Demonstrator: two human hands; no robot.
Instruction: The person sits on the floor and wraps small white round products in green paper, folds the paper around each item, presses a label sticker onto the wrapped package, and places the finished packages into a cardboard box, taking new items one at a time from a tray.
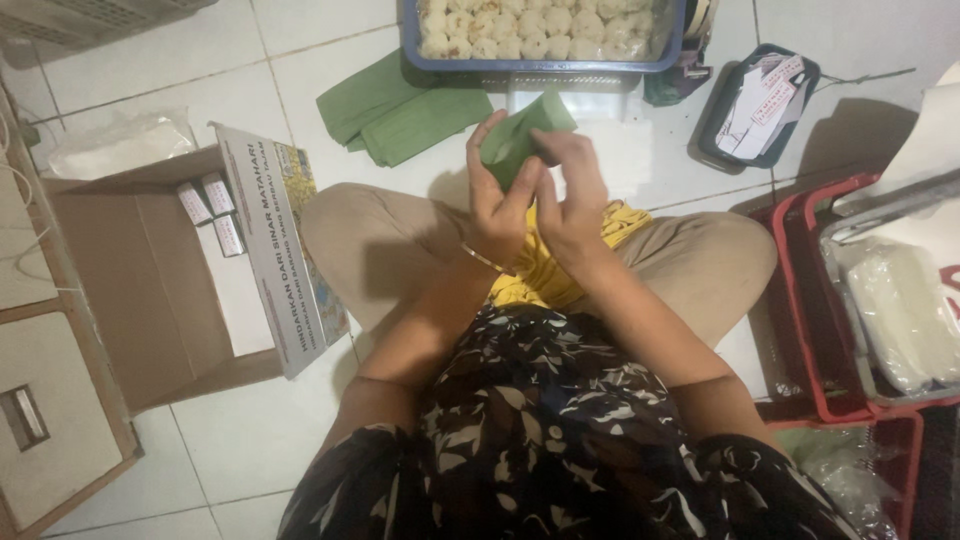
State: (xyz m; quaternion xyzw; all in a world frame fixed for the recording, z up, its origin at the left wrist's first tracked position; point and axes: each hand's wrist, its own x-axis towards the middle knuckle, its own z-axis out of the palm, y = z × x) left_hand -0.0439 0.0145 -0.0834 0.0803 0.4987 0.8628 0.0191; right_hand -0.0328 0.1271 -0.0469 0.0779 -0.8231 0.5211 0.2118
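Overhead, head view, one seated person, cross-legged on a white tiled floor [240, 440].

Item 1: left hand [497, 205], fingers curled closed around the lower side of a folded green paper wrapper [520, 135], thumb pressed on its face; a thin bracelet [483, 258] sits at the wrist.

Item 2: right hand [575, 195], fingers pinched shut on the same green paper wrapper from the right edge. The wrapper is held in the air between both hands, above the lap, just short of the blue tray.

Item 3: blue tray [540, 64], at the top edge, filled with rows of pale round pieces [540, 25].

Item 4: stack of green paper sheets [400, 112], flat on the floor, left of the hands, near the tray.

Item 5: open cardboard box [150, 270], far left, holding small white packets [210, 210] in one corner.

Item 6: dark shallow tray [715, 130], upper right, carrying white paper slips [765, 100].

Item 7: red crate [800, 310], right, with a clear-wrapped pale block [905, 310] inside.

Item 8: yellow cloth [535, 275] in the lap, under the hands.
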